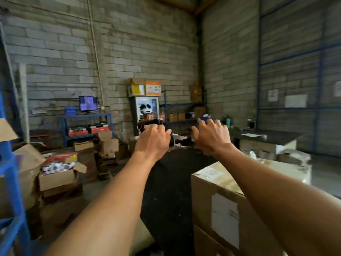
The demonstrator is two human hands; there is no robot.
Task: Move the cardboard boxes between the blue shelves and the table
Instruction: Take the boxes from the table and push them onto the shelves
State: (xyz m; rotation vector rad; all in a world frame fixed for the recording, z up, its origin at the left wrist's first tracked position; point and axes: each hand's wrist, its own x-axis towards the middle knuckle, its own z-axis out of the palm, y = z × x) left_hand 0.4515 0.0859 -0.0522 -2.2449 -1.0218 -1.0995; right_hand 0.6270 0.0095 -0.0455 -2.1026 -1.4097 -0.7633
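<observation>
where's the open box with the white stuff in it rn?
Head view, lower left: the open cardboard box tops a stack of boxes beside the blue shelf frame, left of the left hand.

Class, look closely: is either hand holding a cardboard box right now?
No: the left hand and right hand are raised in the air, holding nothing.

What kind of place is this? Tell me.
Probably a warehouse or stockroom: bare block walls, blue shelves on the left, and cardboard boxes stacked on the floor, some open.

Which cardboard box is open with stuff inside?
The open box on the left stack, flaps up, full of small white items. The big box under the right arm is sealed.
</observation>
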